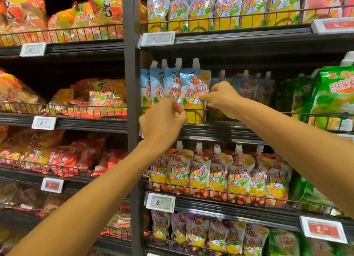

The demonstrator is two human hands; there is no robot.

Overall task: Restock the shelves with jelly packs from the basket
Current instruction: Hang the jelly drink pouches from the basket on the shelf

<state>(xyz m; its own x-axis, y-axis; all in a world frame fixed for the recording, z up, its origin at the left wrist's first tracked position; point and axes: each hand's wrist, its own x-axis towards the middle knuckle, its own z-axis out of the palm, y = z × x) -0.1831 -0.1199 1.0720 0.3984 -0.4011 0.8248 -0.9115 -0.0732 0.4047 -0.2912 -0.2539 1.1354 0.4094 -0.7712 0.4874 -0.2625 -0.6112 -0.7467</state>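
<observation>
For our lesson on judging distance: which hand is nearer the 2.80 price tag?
Left. The left hand is straight above the tag, at the next shelf up. The right hand is higher and further right, pinching a blue pack.

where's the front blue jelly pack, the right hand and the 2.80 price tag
front blue jelly pack (pixel 192 81): head view, blue upper panel below the spout
right hand (pixel 222 99): head view, back of the hand
2.80 price tag (pixel 160 202): head view, white face by the digits
</observation>
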